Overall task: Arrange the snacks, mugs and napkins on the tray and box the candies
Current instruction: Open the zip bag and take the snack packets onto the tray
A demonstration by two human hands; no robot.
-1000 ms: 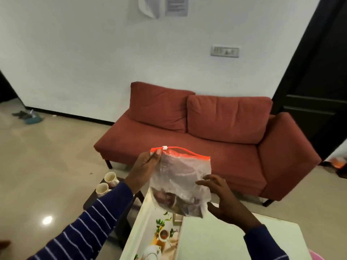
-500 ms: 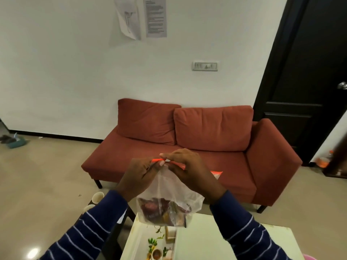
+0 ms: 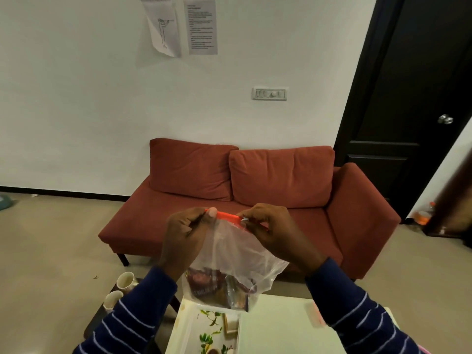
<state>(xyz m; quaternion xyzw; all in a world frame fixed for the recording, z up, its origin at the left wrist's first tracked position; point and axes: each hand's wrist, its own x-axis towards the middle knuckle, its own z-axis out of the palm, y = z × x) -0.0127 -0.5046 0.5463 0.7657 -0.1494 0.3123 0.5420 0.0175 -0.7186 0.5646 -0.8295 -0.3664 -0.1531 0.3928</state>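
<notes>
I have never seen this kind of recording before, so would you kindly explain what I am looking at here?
There is no machine: a person wears a camera on the head, so the single view looks forward and down at their own hands. The left hand and the right hand hold up a clear plastic bag by its orange zip strip; wrapped sweets sit at its bottom. Below is a pale table with a flowered tray. Two mugs stand on a low dark stand to the left, and a red sofa is behind.

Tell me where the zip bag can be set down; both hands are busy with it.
Free: the plain white surface right of the floral tray, under the right hand. Crowded: the dark side table by the two mugs, lower left.
</notes>
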